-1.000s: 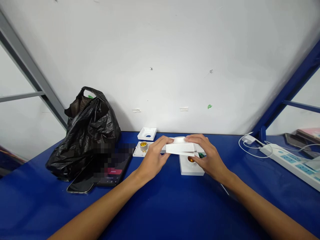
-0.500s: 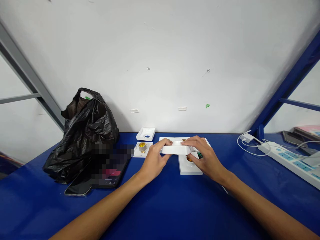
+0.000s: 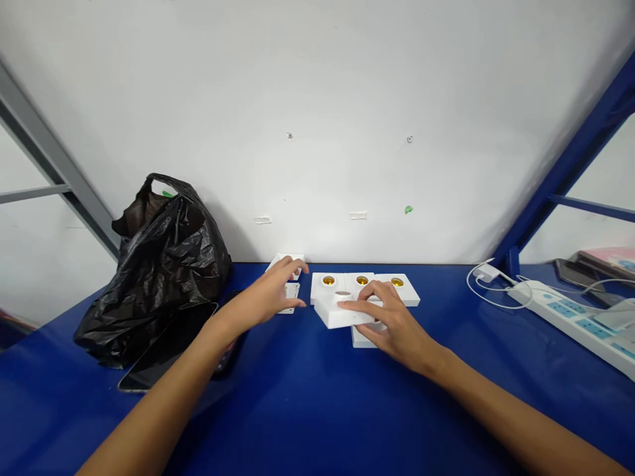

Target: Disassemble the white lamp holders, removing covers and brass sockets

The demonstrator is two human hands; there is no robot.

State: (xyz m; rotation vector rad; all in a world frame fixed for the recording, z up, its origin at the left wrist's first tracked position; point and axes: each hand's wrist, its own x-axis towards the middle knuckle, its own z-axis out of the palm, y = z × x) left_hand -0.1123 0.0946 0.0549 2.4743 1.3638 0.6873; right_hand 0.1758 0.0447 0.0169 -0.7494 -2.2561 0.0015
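Observation:
My right hand (image 3: 391,324) grips a white square socket cover (image 3: 340,312) and holds it tilted just above the blue table, over another white base (image 3: 364,338). Behind it a row of three white lamp-holder bases with brass centres (image 3: 364,285) lies by the wall. My left hand (image 3: 268,294) reaches left over a white base plate (image 3: 292,297), fingers stretched out near a white open cover (image 3: 288,261); it holds nothing.
A black plastic bag (image 3: 159,264) sits at the left with a dark phone (image 3: 163,347) lying in front of it. A white power strip (image 3: 570,314) with white cables lies at the right. Blue shelf posts (image 3: 565,172) rise on the right.
My left hand let go of the white cover and moved left to the base plate by the wall. The right hand now holds the cover alone, lower and tilted. The row of three bases is uncovered.

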